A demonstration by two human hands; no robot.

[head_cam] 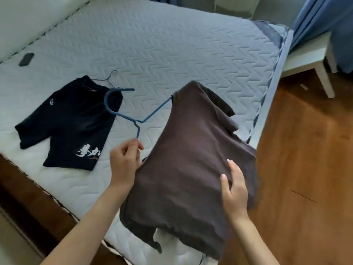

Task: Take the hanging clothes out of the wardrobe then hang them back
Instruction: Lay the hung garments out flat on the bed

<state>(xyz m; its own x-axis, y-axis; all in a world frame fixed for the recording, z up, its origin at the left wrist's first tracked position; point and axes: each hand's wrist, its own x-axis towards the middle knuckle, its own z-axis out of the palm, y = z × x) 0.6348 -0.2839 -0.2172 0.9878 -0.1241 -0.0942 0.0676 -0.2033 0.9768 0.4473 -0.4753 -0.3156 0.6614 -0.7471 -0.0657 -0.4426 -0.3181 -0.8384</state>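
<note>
A bare quilted mattress (172, 44) fills the room, and over its near right corner a person holds up a brown T-shirt (191, 159), soft and limp, sagging in folds from whatever carries it. One sleeve end of a blue hanger (122, 113) is tucked in at the shirt's collar; the hook curls free above the bed, toward the left. Flat on the mattress near its left edge lies a dark navy T-shirt (66, 121) with a white print at the hem, a thin wire hanger (107, 78) poking from its neck. A small dark object (26, 59), too blurred to name, rests by the far left edge.

The left hand (125, 161) pinches the hanger's lower arm between thumb and fingertips. The right hand (234, 190) lies spread and flat against the shirt's front, fingers apart, steadying the cloth.

Such jersey weighs little and will not break, but it slides off smooth plastic readily. The firm hold is likely the rigid hanger, near its neck, with the fabric gathered at the shoulder seam, not the hem.
</note>
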